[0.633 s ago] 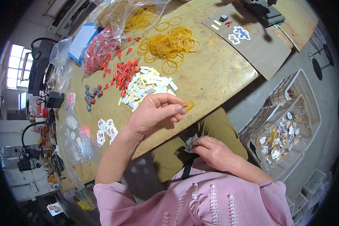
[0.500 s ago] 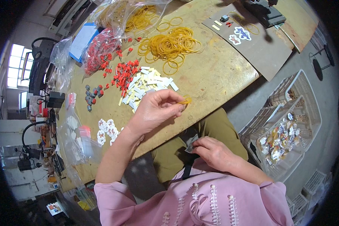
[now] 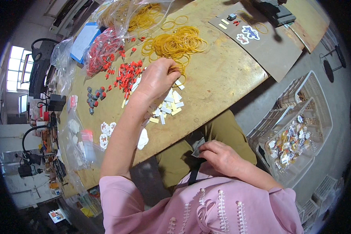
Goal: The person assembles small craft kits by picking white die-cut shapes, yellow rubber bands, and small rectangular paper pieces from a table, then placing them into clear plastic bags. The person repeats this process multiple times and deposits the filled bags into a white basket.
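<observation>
My left hand [image 3: 158,78] reaches over the table, thumb and fingers pinched on a yellow rubber band at the near edge of the rubber band pile [image 3: 179,43]. How many bands are between the fingertips is hidden. Beneath that hand lies a heap of small white and pale yellow strips [image 3: 167,107], with red-capped metal-tipped parts [image 3: 130,74] on its left. Low by my lap, my right hand [image 3: 222,156] is closed on a small clear plastic bag [image 3: 198,147].
A grey board [image 3: 257,46] at the far right bears two animal-shaped stickers [image 3: 250,33] and small parts. Grey pieces [image 3: 93,99] and round printed stickers [image 3: 104,134] lie left. A bag of red parts [image 3: 101,50] stands behind. Right of the table is a white basket [image 3: 292,144] of filled bags.
My left hand has moved away from me, from in front of the strips to the rubber band pile, uncovering white stickers by the forearm. My right hand has stayed in place.
</observation>
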